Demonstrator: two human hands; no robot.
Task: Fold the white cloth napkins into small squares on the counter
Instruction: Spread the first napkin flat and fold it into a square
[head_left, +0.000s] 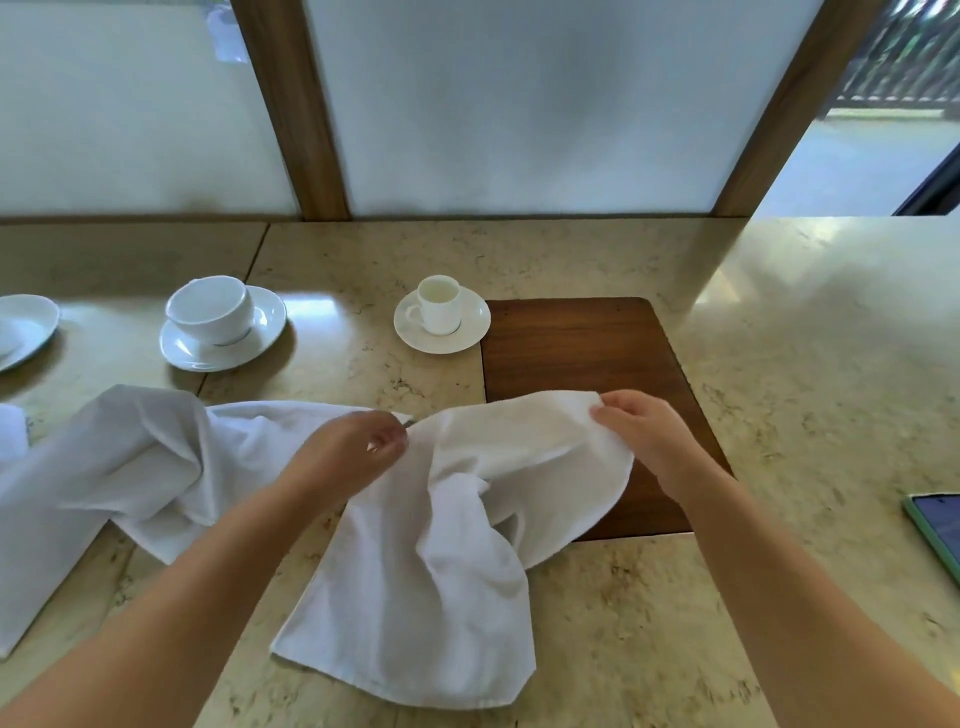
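The white napkin (447, 545) is held up by its top edge in front of the person, and the rest of it hangs down and lies crumpled on the stone counter (779, 364); its top edge runs from left to right between the two hands, and its long axis goes from this edge toward the person, where the lower hem rests on the counter; the left hand (358, 447) pinches the left top corner with curled fingers, and the right hand (644, 431) pinches the right top corner between thumb and fingers; the right part of the cloth covers the near edge of a dark wooden board (582, 343) set in the counter; a second white napkin (119, 467) lies unfolded and wrinkled to the left, just beside the first one; behind them stand a small cup on a saucer (441, 317) and a wider cup on a saucer (221, 325), well apart; a phone (937, 525) lies at the right edge.
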